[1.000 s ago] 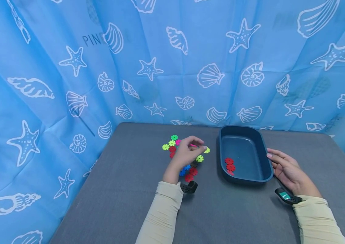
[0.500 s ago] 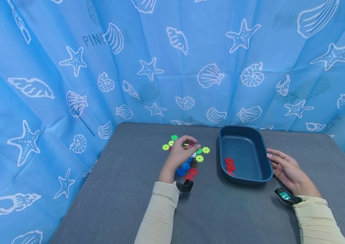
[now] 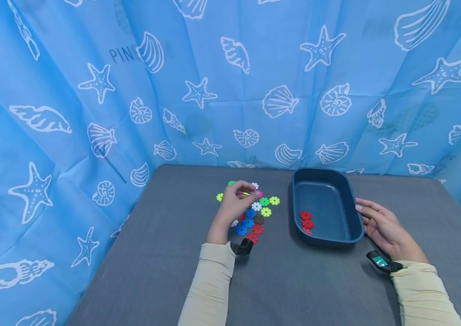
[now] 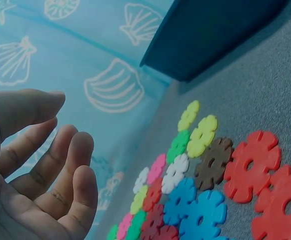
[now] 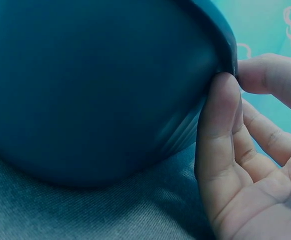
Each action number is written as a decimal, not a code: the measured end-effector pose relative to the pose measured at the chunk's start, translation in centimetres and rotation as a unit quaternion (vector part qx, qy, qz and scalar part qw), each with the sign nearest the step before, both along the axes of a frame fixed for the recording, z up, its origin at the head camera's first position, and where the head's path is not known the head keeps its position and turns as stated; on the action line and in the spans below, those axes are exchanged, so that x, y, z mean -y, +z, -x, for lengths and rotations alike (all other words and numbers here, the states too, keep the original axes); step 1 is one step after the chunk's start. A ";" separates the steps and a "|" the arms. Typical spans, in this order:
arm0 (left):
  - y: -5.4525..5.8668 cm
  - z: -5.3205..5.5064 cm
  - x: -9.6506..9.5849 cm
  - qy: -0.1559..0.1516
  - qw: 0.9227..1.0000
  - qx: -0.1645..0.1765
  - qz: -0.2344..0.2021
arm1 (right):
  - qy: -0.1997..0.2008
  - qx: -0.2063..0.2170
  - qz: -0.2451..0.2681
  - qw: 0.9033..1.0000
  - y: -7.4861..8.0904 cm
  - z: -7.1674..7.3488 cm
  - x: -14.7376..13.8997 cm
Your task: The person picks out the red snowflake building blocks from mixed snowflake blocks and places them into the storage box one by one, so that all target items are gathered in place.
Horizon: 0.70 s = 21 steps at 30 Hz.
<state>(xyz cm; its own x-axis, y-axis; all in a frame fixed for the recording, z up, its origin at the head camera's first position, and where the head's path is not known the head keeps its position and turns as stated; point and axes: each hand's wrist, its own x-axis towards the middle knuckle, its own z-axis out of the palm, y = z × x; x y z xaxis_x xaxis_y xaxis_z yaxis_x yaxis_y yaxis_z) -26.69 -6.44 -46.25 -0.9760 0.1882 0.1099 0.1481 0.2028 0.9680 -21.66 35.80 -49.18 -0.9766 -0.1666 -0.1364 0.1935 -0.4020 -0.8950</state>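
Small notched plastic discs in several colours lie on the grey table. My left hand (image 3: 232, 203) hovers over them and hides some; the left wrist view shows its fingers loosely curled, thumb near the forefinger, holding nothing. Near its fingertips in the head view is a pink disc (image 3: 258, 194). Blue discs (image 4: 203, 215), a brown disc (image 4: 214, 163) and a red disc (image 4: 253, 166) lie below the hand. To the right stands a dark blue plastic basin (image 3: 324, 181). My right hand (image 3: 387, 231) pinches its right rim between thumb and finger. Several red discs (image 3: 306, 219) lie inside the basin.
A grey cloth (image 3: 165, 253) covers the table. Behind it hangs a blue curtain (image 3: 214, 117) with white shells and starfish. Two yellow-green discs (image 3: 270, 206) lie at the pile's right, between it and the basin.
My left hand has drawn back leftward over the pile, uncovering white, green and blue discs at its right side. My right hand and the basin have stayed put.
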 end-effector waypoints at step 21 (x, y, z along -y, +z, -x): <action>-0.3 0.3 2.0 0.046 0.999 -0.005 0.017 | -0.001 0.000 0.000 1.000 -0.1 0.1 0.0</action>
<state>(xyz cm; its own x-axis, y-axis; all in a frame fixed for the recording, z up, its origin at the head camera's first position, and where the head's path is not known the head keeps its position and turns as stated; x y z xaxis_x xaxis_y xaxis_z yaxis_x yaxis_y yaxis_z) -26.96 -8.47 -46.59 -0.9881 0.1014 0.1157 0.1378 0.2487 0.9587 -21.77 35.84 -49.24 -0.9769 -0.1641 -0.1371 0.1932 -0.4021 -0.8950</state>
